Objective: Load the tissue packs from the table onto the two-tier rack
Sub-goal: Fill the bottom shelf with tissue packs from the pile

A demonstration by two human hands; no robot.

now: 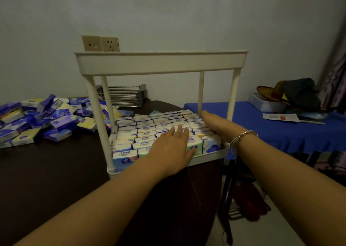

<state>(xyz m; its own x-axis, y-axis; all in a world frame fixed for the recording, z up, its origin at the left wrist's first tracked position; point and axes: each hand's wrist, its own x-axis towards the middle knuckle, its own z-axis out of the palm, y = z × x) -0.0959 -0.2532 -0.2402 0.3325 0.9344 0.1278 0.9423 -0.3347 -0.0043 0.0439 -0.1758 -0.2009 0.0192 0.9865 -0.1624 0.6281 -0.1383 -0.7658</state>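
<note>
A cream two-tier rack [161, 61] stands at the right end of a dark table [56, 180]. Its lower tier is packed with several rows of upright tissue packs [142, 131]. My left hand [172, 148] lies flat with straight fingers on top of the front packs. My right hand [217, 126], a bangle on the wrist, presses edge-on against the right side of the rows. The upper tier's inside is hidden from this angle. A loose heap of tissue packs [43, 120] in blue, purple and yellow wrappers lies on the table to the left.
A folded metal rack [127, 96] leans at the wall behind. Two wall sockets [101, 43] sit above the upper tier. To the right is a table with a blue cloth [280, 129] holding a plastic box, papers and a bundle of fabric [297, 94].
</note>
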